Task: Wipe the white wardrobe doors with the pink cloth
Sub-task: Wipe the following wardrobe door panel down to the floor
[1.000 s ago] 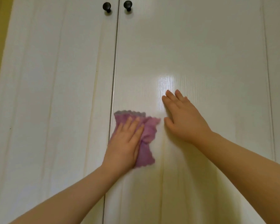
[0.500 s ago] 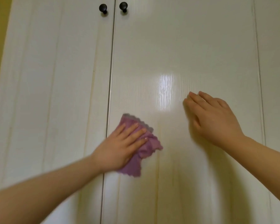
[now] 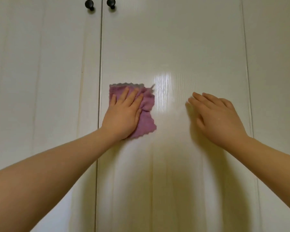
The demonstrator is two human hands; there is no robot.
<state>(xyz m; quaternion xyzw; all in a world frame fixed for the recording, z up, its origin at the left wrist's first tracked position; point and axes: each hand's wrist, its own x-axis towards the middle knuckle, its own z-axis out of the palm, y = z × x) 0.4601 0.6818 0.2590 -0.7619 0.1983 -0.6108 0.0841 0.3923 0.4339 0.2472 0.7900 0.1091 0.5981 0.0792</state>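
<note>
Through the head camera I see the left white wardrobe door (image 3: 49, 64) and the right white wardrobe door (image 3: 174, 39). Both are shut, with a thin dark gap (image 3: 100, 47) between them. The left round black knob (image 3: 89, 4) and the right round black knob (image 3: 111, 2) sit near the top, 1 on each side of the gap. The picture edges cut off the tops and bottoms of the doors.

The soft pink cloth with a wavy edge (image 3: 146, 123) lies flat on the right door, just beside the gap. The person's left hand (image 3: 122, 114) presses on it with straight fingers, spread a little and not curled round it. The hand hides a big part of the cloth.

The right hand (image 3: 218, 118) is at the same door, well apart from the cloth. Its fingers are straight and close together, and it holds nothing. It looks blurry, so I cannot tell if the palm touches the door.

A bright white patch of shine (image 3: 162, 91) sits between the cloth and that hand. On the far right, another white panel (image 3: 274, 81) is cut off by the edge.
</note>
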